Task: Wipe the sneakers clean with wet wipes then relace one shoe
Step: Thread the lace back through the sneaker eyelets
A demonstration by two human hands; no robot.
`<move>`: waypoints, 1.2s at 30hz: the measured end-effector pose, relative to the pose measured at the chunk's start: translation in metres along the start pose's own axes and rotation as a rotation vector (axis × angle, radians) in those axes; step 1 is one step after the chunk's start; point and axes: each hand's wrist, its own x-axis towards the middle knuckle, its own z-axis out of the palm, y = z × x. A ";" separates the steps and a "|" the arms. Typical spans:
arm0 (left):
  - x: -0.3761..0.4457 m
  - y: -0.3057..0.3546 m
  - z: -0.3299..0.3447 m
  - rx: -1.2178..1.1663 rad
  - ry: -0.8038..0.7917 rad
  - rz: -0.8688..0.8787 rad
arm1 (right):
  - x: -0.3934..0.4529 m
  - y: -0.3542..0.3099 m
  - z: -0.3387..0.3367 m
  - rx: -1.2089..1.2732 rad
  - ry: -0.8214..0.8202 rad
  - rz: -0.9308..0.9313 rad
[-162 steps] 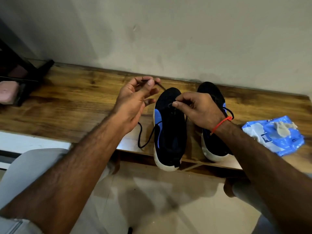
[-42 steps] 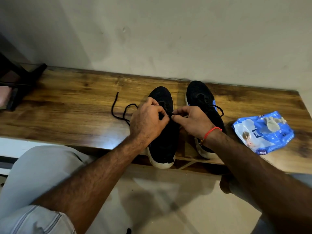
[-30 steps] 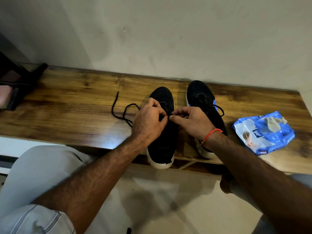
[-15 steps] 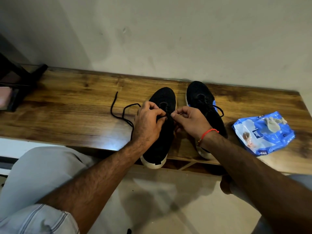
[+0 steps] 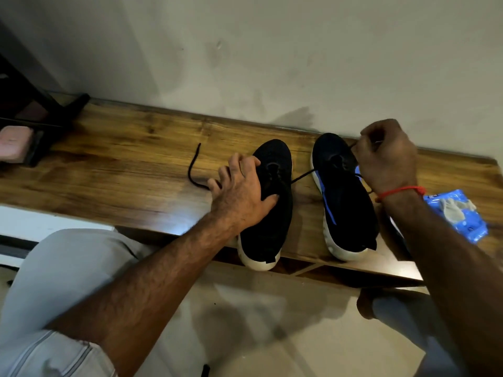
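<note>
Pulling the lace (image 5: pixel 300 177) taut with our pinching right hand (image 5: pixel 386 156) while our spread left hand (image 5: pixel 242 191) pins the left sneaker (image 5: pixel 275 213), we risk yanking the loose end left of it through.

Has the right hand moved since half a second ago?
Yes. The right hand was beside the left hand over the left sneaker; now it is up over the right sneaker, pulling the lace.

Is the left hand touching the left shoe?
Touching. The head view shows the left hand spread flat on the left shoe, fingers pressing its upper, while the right hand pulls the lace taut.
</note>
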 end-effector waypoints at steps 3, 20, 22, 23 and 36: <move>0.004 -0.004 -0.004 0.000 -0.090 -0.069 | -0.024 -0.008 0.014 -0.163 -0.310 -0.311; 0.004 -0.003 -0.024 0.072 -0.336 0.007 | -0.036 -0.014 0.027 -0.478 -0.517 -0.501; 0.004 -0.002 -0.031 0.086 -0.347 0.022 | -0.049 -0.022 0.035 -0.524 -0.644 -0.582; 0.003 -0.001 -0.036 0.092 -0.347 0.026 | -0.051 -0.024 0.037 -0.539 -0.660 -0.578; 0.012 -0.010 -0.031 -0.223 0.086 0.183 | -0.050 -0.025 0.033 -0.493 -0.608 -0.502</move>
